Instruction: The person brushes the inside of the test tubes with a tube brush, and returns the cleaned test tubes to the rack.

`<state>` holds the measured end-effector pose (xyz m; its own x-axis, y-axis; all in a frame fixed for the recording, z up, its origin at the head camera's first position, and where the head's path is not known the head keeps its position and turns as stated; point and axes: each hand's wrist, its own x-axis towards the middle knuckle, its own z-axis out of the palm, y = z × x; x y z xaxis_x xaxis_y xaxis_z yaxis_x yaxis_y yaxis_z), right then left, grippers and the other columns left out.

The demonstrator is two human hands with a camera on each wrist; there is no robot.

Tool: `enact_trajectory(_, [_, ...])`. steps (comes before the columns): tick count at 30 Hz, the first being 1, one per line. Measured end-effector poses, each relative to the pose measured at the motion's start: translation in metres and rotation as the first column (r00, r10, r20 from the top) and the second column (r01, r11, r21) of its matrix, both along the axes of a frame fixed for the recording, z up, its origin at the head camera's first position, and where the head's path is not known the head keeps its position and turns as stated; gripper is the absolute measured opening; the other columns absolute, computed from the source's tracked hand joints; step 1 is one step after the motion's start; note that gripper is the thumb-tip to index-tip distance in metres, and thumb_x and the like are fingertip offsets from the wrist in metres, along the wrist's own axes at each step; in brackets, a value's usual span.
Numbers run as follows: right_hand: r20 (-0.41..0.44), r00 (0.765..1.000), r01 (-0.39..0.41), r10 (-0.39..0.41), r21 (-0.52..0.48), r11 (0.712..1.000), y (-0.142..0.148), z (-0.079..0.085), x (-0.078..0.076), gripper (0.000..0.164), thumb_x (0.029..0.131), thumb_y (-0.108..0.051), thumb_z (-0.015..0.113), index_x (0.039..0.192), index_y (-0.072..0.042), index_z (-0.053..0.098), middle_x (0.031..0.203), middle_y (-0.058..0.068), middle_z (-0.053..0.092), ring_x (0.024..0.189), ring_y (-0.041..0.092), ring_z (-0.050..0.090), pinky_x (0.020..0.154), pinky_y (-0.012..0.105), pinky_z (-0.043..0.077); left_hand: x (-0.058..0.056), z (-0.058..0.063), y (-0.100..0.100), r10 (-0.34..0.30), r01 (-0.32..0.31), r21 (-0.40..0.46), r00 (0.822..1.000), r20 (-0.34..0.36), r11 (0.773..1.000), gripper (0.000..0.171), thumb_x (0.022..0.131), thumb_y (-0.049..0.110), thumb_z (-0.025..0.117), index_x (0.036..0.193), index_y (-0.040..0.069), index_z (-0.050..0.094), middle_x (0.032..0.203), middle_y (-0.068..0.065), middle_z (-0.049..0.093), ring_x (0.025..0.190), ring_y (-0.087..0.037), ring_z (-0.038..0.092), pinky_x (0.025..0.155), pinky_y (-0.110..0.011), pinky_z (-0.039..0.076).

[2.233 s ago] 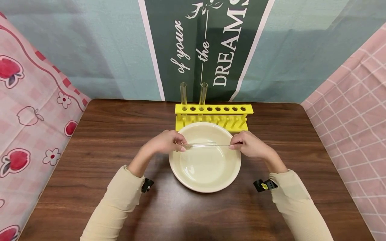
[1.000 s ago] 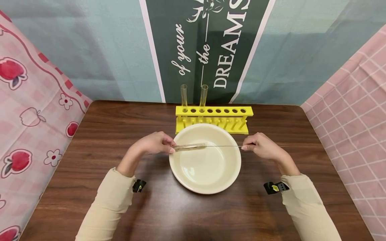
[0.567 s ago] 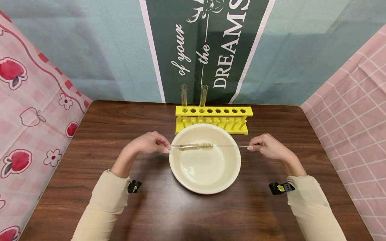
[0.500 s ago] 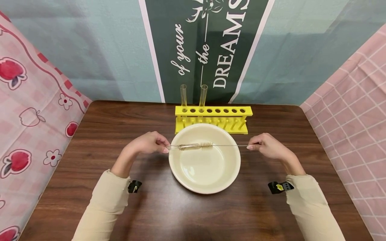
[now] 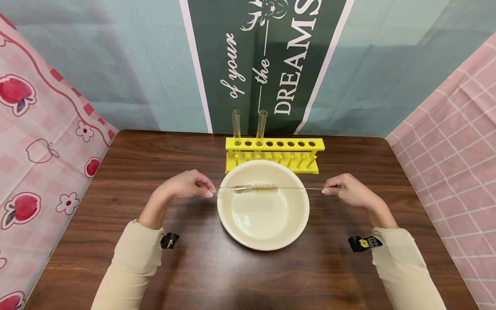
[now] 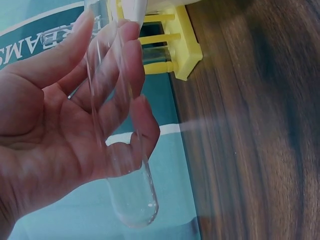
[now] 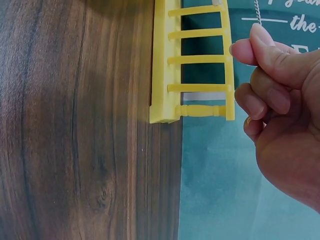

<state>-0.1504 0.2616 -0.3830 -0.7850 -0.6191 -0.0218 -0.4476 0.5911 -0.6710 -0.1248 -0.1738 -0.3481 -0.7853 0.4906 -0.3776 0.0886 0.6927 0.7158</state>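
My left hand (image 5: 191,184) holds a clear glass test tube (image 6: 131,200) between thumb and fingers; its rounded end sticks out past the little finger in the left wrist view. With thumb and forefinger, my right hand (image 5: 346,189) pinches the twisted wire handle of a test tube brush (image 5: 265,187). The brush lies level over the cream basin (image 5: 263,245). Part of its bristles shows outside the tube's mouth, and the tip is still inside the tube. In the right wrist view only a short piece of the twisted wire (image 7: 258,11) shows above the fingertips.
Behind the basin stands a yellow test tube rack (image 5: 319,144) with two upright test tubes (image 5: 261,125) in its left part. The brown wooden table (image 5: 248,280) ends at a blue-green cloth backdrop (image 5: 147,64). Pink cloths hang at both sides.
My hands have moved apart, the left one leftward and the right one rightward. The brush has slid partly out of the tube, and more bristles show outside it.
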Motion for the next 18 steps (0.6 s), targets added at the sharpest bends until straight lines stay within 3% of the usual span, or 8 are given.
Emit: enact_trajectory(18, [0.055,0.998,0.006,-0.005,-0.005,1.0,0.008,0.002,0.004,0.018,0.084,-0.001,0.062,0.071,-0.013,0.066,0.069,-0.008,0.058,0.061,0.004,0.047,0.055,0.027,0.043,0.001,-0.003,-0.013,0.012,-0.013,0.029,0.999,0.03,0.999,0.023,0.081,0.012,0.068,0.098,-0.003,0.066,0.083,-0.002,0.066,0.077,-0.011,0.058,0.073,-0.031,0.046])
